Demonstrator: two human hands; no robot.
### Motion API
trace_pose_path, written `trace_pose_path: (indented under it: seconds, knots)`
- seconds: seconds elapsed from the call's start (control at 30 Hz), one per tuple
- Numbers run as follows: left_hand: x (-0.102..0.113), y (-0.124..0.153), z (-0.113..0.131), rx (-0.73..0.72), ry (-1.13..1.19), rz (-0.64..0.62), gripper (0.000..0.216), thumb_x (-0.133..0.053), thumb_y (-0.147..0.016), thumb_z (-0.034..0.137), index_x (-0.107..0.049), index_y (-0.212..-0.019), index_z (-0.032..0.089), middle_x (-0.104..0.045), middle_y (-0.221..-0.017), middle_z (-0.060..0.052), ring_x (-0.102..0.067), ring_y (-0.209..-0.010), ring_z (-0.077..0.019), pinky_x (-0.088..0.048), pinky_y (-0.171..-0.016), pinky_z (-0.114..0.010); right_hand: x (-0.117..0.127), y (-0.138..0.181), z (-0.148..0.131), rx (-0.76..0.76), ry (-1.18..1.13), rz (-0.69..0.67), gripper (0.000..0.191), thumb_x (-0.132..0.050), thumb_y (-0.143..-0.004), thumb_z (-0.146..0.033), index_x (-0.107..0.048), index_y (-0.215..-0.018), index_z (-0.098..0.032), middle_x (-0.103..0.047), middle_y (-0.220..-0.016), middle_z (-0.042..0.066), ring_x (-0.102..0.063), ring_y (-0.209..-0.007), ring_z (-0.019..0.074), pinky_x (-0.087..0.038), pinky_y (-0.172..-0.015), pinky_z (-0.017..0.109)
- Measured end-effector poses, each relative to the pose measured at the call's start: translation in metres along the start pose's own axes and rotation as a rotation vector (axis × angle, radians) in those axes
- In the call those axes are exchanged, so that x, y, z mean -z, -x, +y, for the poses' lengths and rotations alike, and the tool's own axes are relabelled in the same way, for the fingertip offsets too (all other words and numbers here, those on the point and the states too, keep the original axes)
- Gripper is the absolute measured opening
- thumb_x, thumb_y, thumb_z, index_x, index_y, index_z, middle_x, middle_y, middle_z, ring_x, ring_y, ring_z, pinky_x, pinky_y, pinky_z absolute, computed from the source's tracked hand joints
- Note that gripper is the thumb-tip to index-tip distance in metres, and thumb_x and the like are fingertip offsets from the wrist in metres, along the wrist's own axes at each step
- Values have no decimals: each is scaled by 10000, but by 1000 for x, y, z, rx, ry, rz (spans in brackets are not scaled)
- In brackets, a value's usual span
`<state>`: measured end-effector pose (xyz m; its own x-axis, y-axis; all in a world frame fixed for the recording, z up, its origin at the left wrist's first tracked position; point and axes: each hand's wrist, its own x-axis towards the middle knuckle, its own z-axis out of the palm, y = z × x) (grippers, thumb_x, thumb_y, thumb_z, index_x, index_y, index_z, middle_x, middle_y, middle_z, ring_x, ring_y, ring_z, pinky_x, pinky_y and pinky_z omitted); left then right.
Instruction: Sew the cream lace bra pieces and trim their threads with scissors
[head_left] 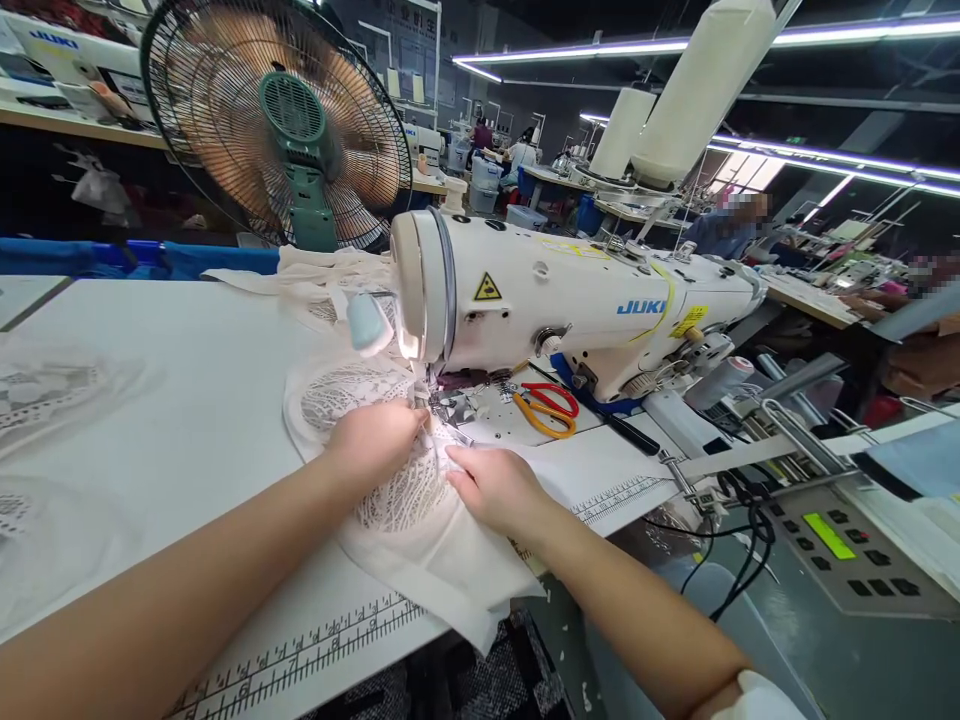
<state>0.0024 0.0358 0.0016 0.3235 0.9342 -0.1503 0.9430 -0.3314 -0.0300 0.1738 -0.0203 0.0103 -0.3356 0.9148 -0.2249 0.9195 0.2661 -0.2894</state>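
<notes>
A white lace garment piece (405,495) lies under the needle area of a white JUKI sewing machine (510,290), its plain edge hanging over the table's front. My left hand (379,440) is closed on the lace close to the presser foot, fingertips partly hidden against the cloth. Just to the right and nearer me, my right hand (495,485) pinches the same piece between thumb and fingers. A small lamp (369,323) lights the sewing spot from the left of the machine head.
Scissors with red and orange handles (551,410) lie on the machine bed right of the needle. More white lace pieces (52,390) rest on the table's left. A large fan (292,120) stands behind. A control panel (855,550) is at the right. Other people work farther back.
</notes>
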Motion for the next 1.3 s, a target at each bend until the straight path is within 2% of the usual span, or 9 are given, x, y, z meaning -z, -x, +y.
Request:
trace_pose_path:
  seconds: [0.2,0.4,0.5,0.57,0.7,0.8,0.93,1.1,1.3]
  knots:
    - [4,-11,-7,7,16,61,422,-441,-837,150,-697,-1169,199,-660,-986,-132,-646,-764,-295,-368,-528,-322,3,-13,-2,4,65,11,360,-412,-979,-336,-613,-1253,-219,-735,-1026,75,-663,-968,236,-402,-669,301]
    - [6,6,-19,-76,32,204,438,-358,-879,138,-695,-1146,225,-514,-1403,-117,-609,-1066,-313,-498,-685,-345,3,-7,4,35,77,51,327,-357,-993,-320,-638,-1130,-221,-698,-929,60,-639,-855,218,-292,-564,304]
    - [-7,26,-29,-203,51,298,376,-387,-909,251,-735,-1043,203,-524,-1415,-136,-534,-1212,-360,-490,-929,-489,3,6,13,112,133,55,307,-375,-972,-265,-648,-1109,-230,-652,-914,60,-605,-780,195,-238,-530,301]
    - [-22,38,-36,-242,47,334,410,-472,-891,424,-706,-1147,207,-476,-1465,-168,-418,-1333,-426,-389,-1037,-626,2,12,19,166,164,35,289,-418,-944,-233,-649,-1119,-236,-633,-921,63,-585,-763,187,-218,-519,296]
    - [-48,47,-47,-137,-1,210,769,-592,-752,660,-520,-1409,267,-228,-1614,-157,-177,-1444,-516,-304,-1017,-769,2,12,24,201,166,12,279,-459,-916,-215,-643,-1124,-242,-633,-925,62,-572,-765,179,-203,-518,283]
    - [-51,42,-54,-83,-9,152,802,-592,-757,672,-453,-1457,306,-163,-1636,-128,-152,-1446,-530,-358,-976,-765,5,5,23,202,179,-11,292,-455,-904,-191,-640,-1125,-240,-651,-904,57,-584,-760,174,-205,-519,279]
    - [-45,27,-66,-70,-12,166,805,-572,-754,712,-466,-1448,318,-157,-1636,-121,-187,-1438,-530,-420,-934,-738,12,-6,17,173,189,-71,361,-450,-894,-172,-608,-1212,-238,-693,-893,65,-632,-771,207,-235,-511,281]
    - [-44,7,-86,-92,44,135,920,-559,-688,782,-479,-1441,261,-59,-1652,-131,-186,-1465,-460,-369,-1083,-618,19,-19,9,112,192,-155,458,-483,-867,-157,-554,-1314,-226,-713,-846,82,-667,-786,254,-329,-536,288]
    - [-38,-10,-94,-95,81,159,900,-623,-679,727,-521,-1395,193,-189,-1606,-190,-245,-1441,-448,-319,-1137,-556,24,-26,4,59,191,-226,636,-514,-868,-167,-379,-1486,-240,-721,-905,104,-682,-829,274,-391,-552,298]
